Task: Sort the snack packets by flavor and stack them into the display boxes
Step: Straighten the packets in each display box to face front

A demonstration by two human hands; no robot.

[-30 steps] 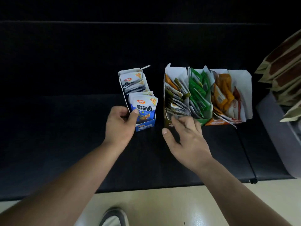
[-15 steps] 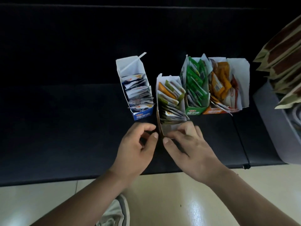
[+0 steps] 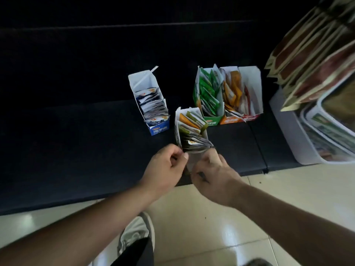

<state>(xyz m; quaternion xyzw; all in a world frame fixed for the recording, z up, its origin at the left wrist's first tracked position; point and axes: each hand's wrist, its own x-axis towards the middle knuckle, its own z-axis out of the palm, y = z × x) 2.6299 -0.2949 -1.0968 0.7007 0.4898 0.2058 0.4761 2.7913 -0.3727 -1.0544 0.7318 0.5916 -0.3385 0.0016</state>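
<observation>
Near bench [image 3: 76, 150] edge, left hand [image 3: 165, 167] pinching front of olive box [image 3: 177, 127], right hand [image 3: 215, 175] grip curled round it

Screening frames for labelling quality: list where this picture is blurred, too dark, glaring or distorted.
Head view: motion blur softens the left hand and right hand gripping the nearest box; the black bench is underexposed, its surface detail lost; bright glare patches sit on the glossy floor tiles; the brown packet stack at the right edge is blurred and stretched by the wide-angle lens.
</observation>
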